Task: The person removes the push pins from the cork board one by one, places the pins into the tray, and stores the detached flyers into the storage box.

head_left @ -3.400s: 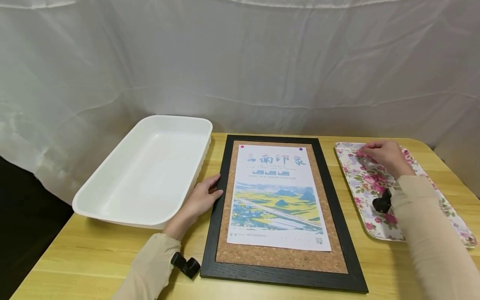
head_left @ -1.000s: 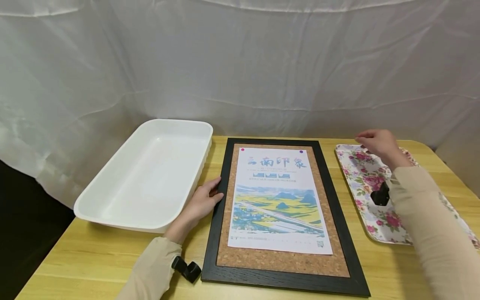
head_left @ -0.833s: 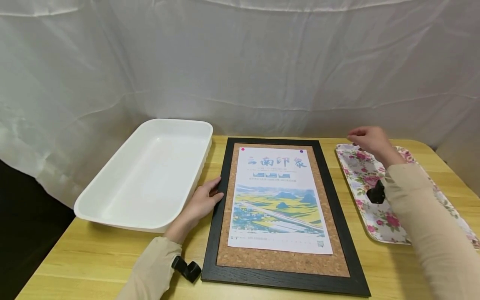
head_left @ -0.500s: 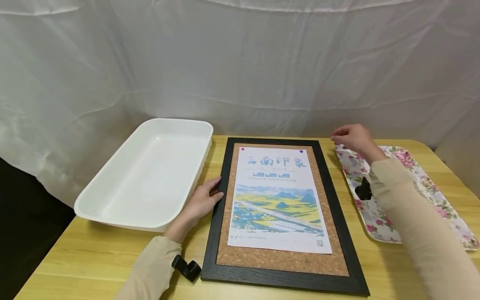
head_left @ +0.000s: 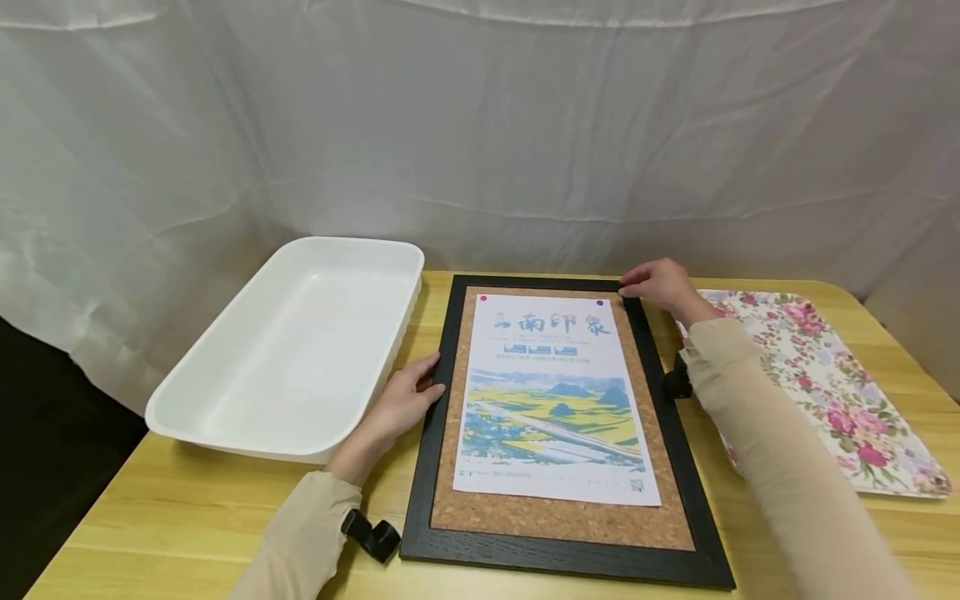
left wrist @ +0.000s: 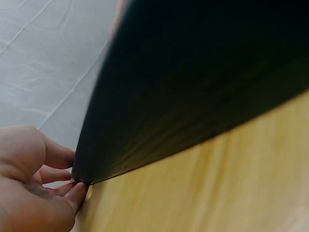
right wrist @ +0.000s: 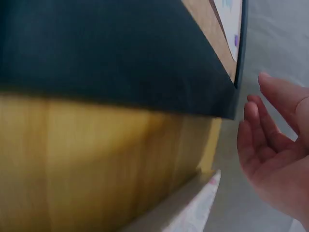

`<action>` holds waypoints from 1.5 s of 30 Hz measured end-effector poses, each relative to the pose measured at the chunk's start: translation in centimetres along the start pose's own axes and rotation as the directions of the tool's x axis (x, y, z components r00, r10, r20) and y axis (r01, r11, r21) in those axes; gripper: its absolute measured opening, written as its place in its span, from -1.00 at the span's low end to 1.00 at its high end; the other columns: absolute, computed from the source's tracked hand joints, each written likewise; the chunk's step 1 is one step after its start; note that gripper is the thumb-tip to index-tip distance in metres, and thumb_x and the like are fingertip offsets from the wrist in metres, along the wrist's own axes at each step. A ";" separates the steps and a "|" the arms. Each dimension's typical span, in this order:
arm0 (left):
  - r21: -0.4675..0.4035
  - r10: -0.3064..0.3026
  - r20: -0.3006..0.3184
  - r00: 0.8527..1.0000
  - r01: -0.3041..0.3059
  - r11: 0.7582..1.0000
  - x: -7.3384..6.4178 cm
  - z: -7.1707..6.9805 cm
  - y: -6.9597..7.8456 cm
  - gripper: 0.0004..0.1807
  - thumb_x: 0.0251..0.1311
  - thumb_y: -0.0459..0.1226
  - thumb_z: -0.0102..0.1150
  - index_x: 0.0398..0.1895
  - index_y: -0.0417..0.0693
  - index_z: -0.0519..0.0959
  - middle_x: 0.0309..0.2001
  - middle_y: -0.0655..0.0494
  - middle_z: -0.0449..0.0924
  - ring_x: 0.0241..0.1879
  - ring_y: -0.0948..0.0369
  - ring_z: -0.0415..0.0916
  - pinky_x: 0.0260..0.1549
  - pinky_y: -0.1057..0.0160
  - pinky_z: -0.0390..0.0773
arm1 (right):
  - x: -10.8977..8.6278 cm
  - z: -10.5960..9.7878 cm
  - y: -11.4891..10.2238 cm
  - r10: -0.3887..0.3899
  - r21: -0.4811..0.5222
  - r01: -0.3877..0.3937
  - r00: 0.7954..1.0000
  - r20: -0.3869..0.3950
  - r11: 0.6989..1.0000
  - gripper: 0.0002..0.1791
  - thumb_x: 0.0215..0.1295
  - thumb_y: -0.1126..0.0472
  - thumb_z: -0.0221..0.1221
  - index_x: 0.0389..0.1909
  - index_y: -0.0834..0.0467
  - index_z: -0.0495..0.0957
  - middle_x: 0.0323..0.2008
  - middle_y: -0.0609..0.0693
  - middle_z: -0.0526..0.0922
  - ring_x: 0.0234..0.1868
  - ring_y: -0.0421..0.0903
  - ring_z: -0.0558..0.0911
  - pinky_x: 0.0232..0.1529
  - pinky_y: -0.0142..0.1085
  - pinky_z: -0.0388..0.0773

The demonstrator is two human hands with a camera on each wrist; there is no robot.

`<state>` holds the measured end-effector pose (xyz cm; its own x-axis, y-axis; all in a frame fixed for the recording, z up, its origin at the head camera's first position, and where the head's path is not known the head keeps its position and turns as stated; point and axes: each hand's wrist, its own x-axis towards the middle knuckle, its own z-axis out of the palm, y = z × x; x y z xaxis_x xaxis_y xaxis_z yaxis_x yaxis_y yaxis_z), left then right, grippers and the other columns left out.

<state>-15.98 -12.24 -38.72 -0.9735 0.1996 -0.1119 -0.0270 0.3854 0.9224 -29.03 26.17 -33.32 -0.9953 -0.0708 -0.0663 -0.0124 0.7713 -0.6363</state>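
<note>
Loosely curved right hand (head_left: 663, 286); left hand (head_left: 401, 400) pinching frame (head_left: 566, 557).

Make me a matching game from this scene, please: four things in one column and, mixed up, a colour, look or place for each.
Things:
1. Tub
2. Frame
3. Tray
4. Left hand

Descriptions:
A. Covered in a flower print
B. Touching the side of something black
C. Plain white, with raised walls
D. Black, bordering the cork

Right pairs: 1-C, 2-D, 3-A, 4-B.
</note>
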 end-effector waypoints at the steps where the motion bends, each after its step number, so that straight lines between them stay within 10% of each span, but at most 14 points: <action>1: -0.001 -0.001 -0.001 1.000 0.001 1.000 0.0 0.0 0.0 -0.38 0.38 -0.45 -0.02 0.47 -0.31 0.09 0.39 -0.29 0.15 0.34 -0.11 0.18 0.22 -0.01 0.33 | 0.1 0.3 0.0 0.001 0.006 -0.001 1.000 -0.004 1.000 -0.64 0.35 0.25 0.18 0.07 0.39 0.54 0.05 0.36 0.50 0.00 0.24 0.42 0.13 0.12 0.37; 45: 0.000 0.007 0.008 1.000 -0.007 1.000 -0.4 0.3 0.2 -0.38 0.39 -0.45 -0.03 0.47 -0.31 0.07 0.39 -0.30 0.15 0.33 -0.12 0.20 0.20 -0.01 0.35 | 1.6 2.0 -0.4 0.086 -0.028 -0.083 0.988 0.128 0.996 -0.80 0.30 0.30 0.23 -0.12 0.33 0.65 -0.07 0.27 0.57 -0.17 0.13 0.46 0.01 -0.01 0.43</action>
<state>-15.56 -11.98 -38.63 -0.9719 0.2090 -0.1082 -0.0201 0.3843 0.9230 -30.40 24.46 -34.75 -0.9722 -0.0843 -0.2184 0.0676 0.7922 -0.6065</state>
